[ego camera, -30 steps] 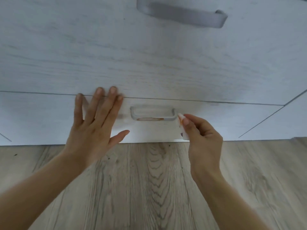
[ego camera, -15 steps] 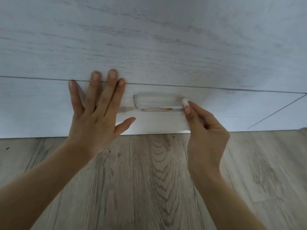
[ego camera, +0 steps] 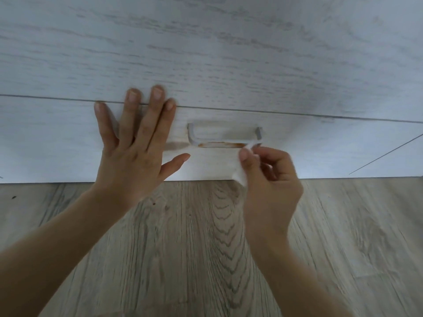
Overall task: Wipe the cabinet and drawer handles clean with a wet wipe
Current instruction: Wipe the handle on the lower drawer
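Since the earlier frames, the right hand has drawn slightly back and lower from the handle's right end, and more of the white wet wipe now shows hanging below its fingertips. Nearest the viewer, both bare forearms reach out over the grey-brown wood-grain floor. That hand pinches the wipe between thumb and curled fingers, its upper tip touching the right end of the pale grey bar-shaped drawer handle. An orange-brown smear runs along the handle's front edge, between the two hands. Left of the handle, the left hand lies flat with fingers straight and spread, pressing on the whitewashed wood-grain drawer front; its fingertips reach the seam with the larger whitewashed panel beyond.
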